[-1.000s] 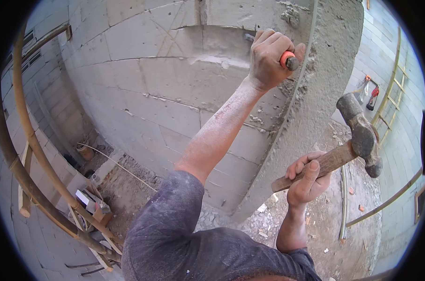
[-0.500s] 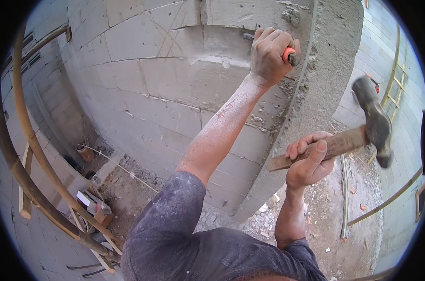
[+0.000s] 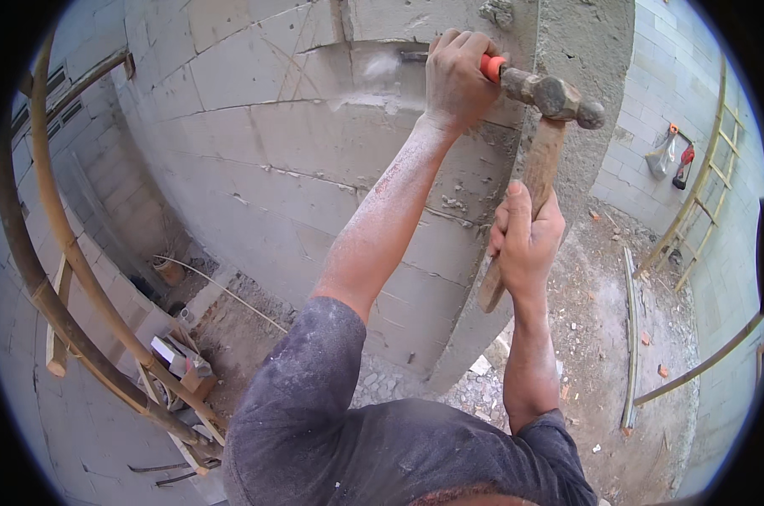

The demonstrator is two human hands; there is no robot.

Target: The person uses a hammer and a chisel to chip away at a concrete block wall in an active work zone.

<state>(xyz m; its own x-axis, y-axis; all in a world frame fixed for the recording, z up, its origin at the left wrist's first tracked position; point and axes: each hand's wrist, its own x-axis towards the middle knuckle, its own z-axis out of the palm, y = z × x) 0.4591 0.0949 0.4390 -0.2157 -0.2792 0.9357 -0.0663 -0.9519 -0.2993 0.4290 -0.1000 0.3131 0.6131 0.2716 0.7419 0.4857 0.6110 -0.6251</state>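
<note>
My left hand (image 3: 461, 83) is wrapped round a chisel (image 3: 491, 68) with an orange grip, held nearly level against the pale block wall (image 3: 306, 143). Its dark metal blade pokes out on the left, at a whitish chipped recess (image 3: 380, 69). In my right hand (image 3: 529, 240) is a hammer (image 3: 544, 156) with a wooden handle and a rounded metal head. The hammer's face meets the butt end of the chisel, or is very close to it. White dust coats my left forearm.
A rough concrete column edge (image 3: 580, 67) stands just right of the hammer. Bamboo poles (image 3: 87, 295) cross on the left. Further right, a bamboo ladder (image 3: 710, 185) leans by a wall where a plastic bag (image 3: 662, 156) hangs. Rubble and a long pole (image 3: 630, 337) lie on the ground below.
The hammer has swung left and up from beside the column to the chisel's end, its handle turning from slanted to nearly upright. My left hand keeps its grip; the view has shifted slightly.
</note>
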